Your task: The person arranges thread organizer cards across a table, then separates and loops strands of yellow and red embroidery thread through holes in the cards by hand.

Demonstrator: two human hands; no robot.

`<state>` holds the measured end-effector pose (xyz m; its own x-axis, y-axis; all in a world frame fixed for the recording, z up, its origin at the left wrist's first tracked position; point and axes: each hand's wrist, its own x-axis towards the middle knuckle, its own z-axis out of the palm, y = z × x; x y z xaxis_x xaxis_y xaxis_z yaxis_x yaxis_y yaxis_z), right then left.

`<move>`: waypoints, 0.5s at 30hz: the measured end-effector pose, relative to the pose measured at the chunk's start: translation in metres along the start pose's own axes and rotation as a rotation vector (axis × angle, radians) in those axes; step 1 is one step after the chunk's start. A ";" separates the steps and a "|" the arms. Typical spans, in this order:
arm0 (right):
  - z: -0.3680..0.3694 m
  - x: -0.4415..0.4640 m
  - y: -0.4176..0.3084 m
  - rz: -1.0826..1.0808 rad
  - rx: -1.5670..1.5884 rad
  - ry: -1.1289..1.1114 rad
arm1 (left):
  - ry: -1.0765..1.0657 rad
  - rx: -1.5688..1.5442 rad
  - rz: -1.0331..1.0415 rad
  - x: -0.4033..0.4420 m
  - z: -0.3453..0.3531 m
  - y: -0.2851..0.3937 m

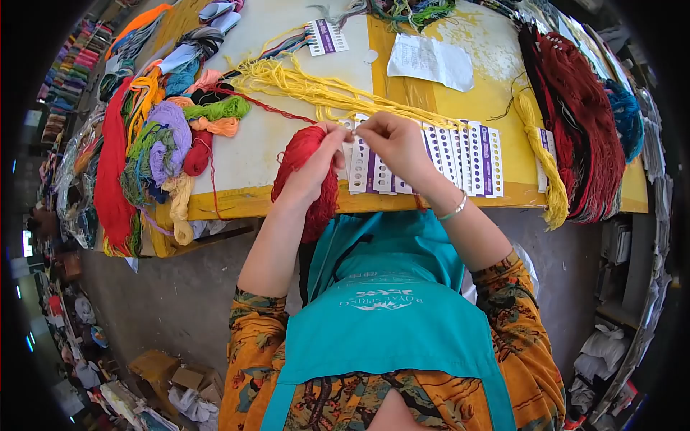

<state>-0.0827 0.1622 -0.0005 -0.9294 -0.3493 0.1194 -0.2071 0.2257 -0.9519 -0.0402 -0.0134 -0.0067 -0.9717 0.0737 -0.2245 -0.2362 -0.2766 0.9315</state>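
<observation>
My left hand (321, 161) and my right hand (394, 146) meet fingertip to fingertip over the table, both closed in a pinch. A red skein of thread (296, 164) hangs at my left hand and wrist, over the table's front edge. From the left, a dark red strand (277, 109) runs across to my left fingers. What my right fingertips pinch is too small to make out. Beneath and beside my right hand lies a row of white-and-purple punched thread cards (486, 159), with long yellow threads (309, 82) reaching their upper ends.
Colourful skeins (169, 136) pile up on the left of the yellow table (496, 43). A paper sheet (430, 62) and another thread card (328, 37) lie farther back. On the right are a yellow skein (544, 165) and dark red bundles (581, 115). Cardboard boxes (190, 377) stand on the floor.
</observation>
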 end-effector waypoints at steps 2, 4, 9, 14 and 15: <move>-0.003 0.015 0.014 0.079 0.034 0.042 | 0.107 0.114 -0.122 0.008 -0.004 0.005; -0.004 0.025 0.031 0.122 0.004 0.040 | 0.077 0.164 -0.175 0.015 -0.008 0.006; 0.001 0.027 0.048 0.100 -0.207 0.068 | 0.056 0.162 -0.327 0.026 -0.006 0.006; 0.002 0.026 0.049 0.068 -0.216 0.103 | -0.002 0.168 -0.210 0.039 -0.007 -0.009; 0.002 0.025 0.049 0.068 -0.217 0.110 | -0.040 0.224 -0.193 0.043 -0.008 -0.009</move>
<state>-0.1158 0.1625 -0.0444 -0.9686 -0.2282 0.0988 -0.1930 0.4391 -0.8775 -0.0798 -0.0151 -0.0266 -0.9068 0.1431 -0.3965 -0.4051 -0.0360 0.9136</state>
